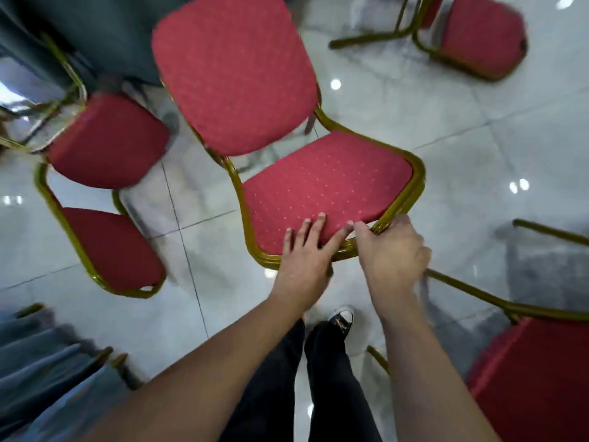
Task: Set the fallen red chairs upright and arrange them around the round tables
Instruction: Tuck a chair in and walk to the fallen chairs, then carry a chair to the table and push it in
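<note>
A red padded chair with a gold metal frame fills the middle of the view, its backrest toward me and its seat toward the top. My left hand lies on the near edge of the backrest, fingers straight on the fabric and thumb under the frame. My right hand grips the gold frame at the backrest's right corner. A second red chair stands at the left. A third lies on its side at the top right. A fourth lies at the lower right.
A dark grey tablecloth hangs at the top left and a lighter blue-grey one at the lower left. The floor is glossy pale tile. My dark trousers and one sneaker show below the hands.
</note>
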Action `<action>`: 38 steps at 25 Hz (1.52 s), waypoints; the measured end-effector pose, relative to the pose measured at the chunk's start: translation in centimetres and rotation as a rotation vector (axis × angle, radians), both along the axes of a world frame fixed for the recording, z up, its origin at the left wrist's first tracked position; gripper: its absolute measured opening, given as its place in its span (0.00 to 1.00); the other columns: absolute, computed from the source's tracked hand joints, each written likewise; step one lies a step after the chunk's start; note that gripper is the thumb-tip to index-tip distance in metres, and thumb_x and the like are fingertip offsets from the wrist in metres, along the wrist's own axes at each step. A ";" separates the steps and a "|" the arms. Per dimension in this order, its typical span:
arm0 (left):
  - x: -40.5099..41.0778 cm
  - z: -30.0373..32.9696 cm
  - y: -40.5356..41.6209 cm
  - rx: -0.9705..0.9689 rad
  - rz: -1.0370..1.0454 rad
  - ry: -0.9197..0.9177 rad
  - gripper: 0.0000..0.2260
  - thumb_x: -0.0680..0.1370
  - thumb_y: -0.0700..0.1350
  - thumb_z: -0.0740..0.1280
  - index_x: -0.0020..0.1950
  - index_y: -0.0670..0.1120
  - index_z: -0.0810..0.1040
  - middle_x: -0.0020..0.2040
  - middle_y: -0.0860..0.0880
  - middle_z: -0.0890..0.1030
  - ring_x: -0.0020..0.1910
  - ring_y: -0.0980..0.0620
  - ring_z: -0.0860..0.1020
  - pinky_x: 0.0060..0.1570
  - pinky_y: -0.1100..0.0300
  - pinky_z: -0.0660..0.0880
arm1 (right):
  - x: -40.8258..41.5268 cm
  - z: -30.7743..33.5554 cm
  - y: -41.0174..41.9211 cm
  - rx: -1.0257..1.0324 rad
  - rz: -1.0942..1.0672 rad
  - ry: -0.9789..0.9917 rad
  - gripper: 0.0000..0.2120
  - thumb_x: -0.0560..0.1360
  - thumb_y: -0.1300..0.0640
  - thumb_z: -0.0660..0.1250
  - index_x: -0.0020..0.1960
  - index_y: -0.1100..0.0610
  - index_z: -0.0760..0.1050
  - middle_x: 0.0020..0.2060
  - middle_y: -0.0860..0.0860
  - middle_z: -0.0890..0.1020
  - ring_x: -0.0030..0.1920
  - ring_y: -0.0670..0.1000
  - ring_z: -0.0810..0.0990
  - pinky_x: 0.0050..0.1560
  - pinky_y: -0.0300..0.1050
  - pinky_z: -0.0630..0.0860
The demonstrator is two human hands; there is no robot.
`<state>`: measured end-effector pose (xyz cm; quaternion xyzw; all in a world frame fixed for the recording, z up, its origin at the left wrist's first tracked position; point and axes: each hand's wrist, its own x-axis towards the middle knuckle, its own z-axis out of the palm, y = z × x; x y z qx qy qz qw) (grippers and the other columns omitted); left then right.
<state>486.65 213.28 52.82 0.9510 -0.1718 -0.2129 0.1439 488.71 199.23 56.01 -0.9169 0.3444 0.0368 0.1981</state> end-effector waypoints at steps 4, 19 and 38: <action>5.4 6.8 4.4 0.016 0.088 0.091 0.36 0.84 0.40 0.59 0.78 0.67 0.40 0.82 0.46 0.54 0.80 0.42 0.55 0.77 0.42 0.52 | 4.6 6.5 3.6 -0.177 0.209 0.049 0.30 0.72 0.35 0.63 0.60 0.59 0.72 0.50 0.57 0.81 0.52 0.61 0.80 0.57 0.58 0.71; 19.2 13.5 14.8 -0.002 0.512 -0.371 0.29 0.81 0.52 0.58 0.80 0.56 0.52 0.77 0.46 0.63 0.78 0.42 0.58 0.77 0.39 0.49 | 23.3 9.9 7.3 0.165 0.768 -0.278 0.31 0.80 0.35 0.43 0.76 0.50 0.65 0.75 0.50 0.67 0.78 0.49 0.57 0.79 0.56 0.51; 41.2 16.8 16.8 0.016 0.681 -0.134 0.36 0.78 0.52 0.63 0.80 0.57 0.45 0.81 0.46 0.53 0.81 0.43 0.45 0.76 0.35 0.40 | 47.1 10.2 9.9 0.170 0.915 -0.244 0.31 0.79 0.27 0.38 0.75 0.40 0.58 0.75 0.49 0.65 0.79 0.52 0.53 0.78 0.63 0.42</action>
